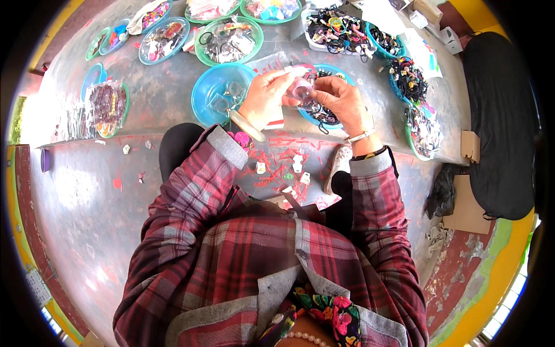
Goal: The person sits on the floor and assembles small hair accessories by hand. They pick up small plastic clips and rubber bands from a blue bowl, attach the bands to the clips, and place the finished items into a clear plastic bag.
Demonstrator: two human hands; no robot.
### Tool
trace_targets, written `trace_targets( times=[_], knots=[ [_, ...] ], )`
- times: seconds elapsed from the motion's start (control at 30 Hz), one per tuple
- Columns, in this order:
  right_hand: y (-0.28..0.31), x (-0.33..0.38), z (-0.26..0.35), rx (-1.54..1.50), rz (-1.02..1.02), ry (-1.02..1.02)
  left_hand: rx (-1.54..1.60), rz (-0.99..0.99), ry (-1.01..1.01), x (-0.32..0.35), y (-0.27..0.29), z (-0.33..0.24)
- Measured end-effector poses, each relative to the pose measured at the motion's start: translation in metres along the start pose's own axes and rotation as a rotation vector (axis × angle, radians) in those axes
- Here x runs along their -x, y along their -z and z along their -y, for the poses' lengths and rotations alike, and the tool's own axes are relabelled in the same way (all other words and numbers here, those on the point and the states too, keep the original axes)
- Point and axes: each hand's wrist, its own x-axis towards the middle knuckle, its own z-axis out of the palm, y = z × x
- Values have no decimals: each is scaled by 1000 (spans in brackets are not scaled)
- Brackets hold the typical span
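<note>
My left hand (263, 99) and my right hand (343, 105) are raised close together, fingers closed in pinches on a pinkish, see-through ring-shaped piece (302, 90). The fingers partly cover it, so its exact kind does not show. Something white sits at my left fingertips, too small to name. Beside my left hand is a blue bowl (199, 95) holding a few clear, ring-like pieces. A blue basket (312, 120) of dark, mixed small items lies below my right hand and is partly hidden by it. A red-and-white card (276, 122) shows between the two containers.
Green and blue baskets (259, 43) of small accessories line the far side. A white tray (315, 43) of black hair ties stands far right, with more baskets (411, 139) below it. Red strands and small white tags (298, 163) litter the lower floor. A long black bag (500, 127) lies right.
</note>
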Motion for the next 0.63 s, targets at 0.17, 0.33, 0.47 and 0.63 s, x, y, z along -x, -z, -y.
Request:
trace_targets(
  times=[0.17, 0.33, 0.47, 0.63],
  knots=[
    [-7, 1, -2, -44, -49, -18, 27, 10, -11, 1, 1, 4],
    [-7, 0, -4, -153, -87, -44, 95, 42, 16, 0, 2, 3],
    [-5, 1, 0, -244, -112, -89, 49, 76, 5, 1, -2, 3],
    [-6, 1, 3, -318, -89, -137, 36, 22, 43, 0, 0, 5]
  ],
)
